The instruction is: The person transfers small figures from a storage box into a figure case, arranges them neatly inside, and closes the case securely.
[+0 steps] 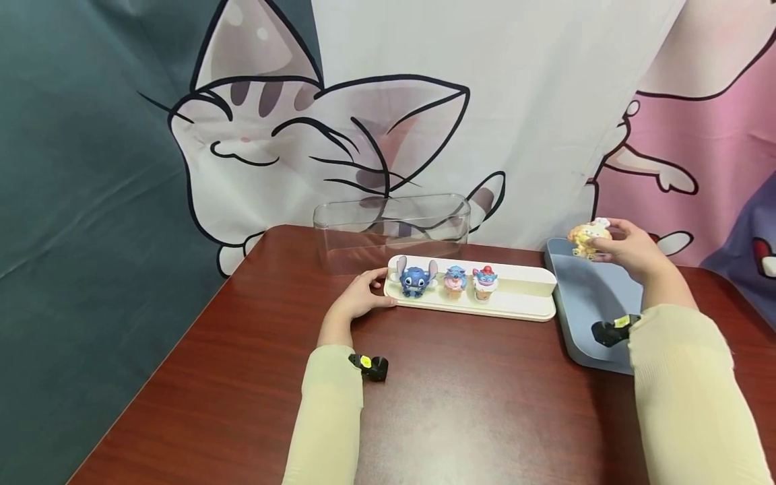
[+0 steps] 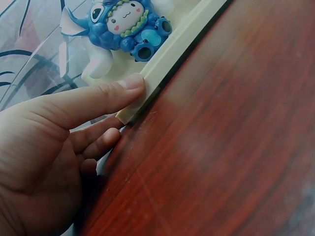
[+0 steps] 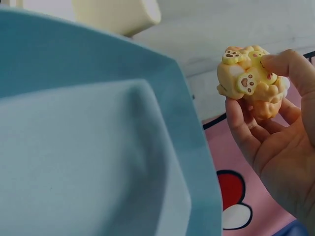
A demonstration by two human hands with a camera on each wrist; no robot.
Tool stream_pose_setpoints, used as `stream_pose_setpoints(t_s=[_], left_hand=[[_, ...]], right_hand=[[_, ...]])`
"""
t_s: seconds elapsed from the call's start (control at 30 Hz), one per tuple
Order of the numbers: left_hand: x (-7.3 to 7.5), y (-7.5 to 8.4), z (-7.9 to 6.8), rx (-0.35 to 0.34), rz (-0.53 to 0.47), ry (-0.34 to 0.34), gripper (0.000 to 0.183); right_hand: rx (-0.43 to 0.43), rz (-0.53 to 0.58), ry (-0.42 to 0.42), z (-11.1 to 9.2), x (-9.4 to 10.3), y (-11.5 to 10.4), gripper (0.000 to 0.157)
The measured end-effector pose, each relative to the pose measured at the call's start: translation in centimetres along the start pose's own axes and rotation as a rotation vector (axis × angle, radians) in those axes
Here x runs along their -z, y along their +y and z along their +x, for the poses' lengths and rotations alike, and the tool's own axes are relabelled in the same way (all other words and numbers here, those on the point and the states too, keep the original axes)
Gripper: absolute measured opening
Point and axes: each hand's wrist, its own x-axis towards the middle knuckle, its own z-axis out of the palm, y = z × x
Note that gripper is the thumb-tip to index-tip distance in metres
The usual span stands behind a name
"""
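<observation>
A cream display base (image 1: 515, 304) with a raised back step lies on the table. On it stand a blue big-eared figurine (image 1: 415, 280) at the left end, then a blue-and-pink cupcake-like figurine (image 1: 455, 281) and a red-topped one (image 1: 484, 283). My left hand (image 1: 358, 294) grips the base's left corner; in the left wrist view the thumb (image 2: 110, 96) presses on its edge. Above the far end of a blue-grey tray (image 1: 597, 289), my right hand (image 1: 633, 249) holds a yellow figurine (image 3: 251, 78) between thumb and fingers, its paw-marked feet facing the right wrist camera.
Behind the base, a clear plastic cover (image 1: 391, 232) stands on the dark red wooden table (image 1: 461, 397). A cartoon-printed curtain (image 1: 533, 114) hangs along the table's far side. The tray's left rim is close to the base's right end.
</observation>
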Motion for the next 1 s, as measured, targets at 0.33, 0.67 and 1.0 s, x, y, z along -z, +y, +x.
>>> stream_pose_setpoints(t_s=[0.33,0.67,1.0], left_hand=[[-0.1,-0.3,0.0,-0.006,-0.006,0.003,0.074],[-0.1,-0.2,-0.1,-0.016,-0.012,0.004,0.074],[-0.1,-0.1,0.0,-0.003,-0.010,-0.001,0.074]], right_hand=[[0.150,0.136,0.022,-1.5,-0.7,-1.6,0.039],[0.250,0.280,-0.013,-2.6,-2.3,-3.5,0.045],[0.371,0.366,-0.070,-3.4,-3.8,-4.8,0.048]])
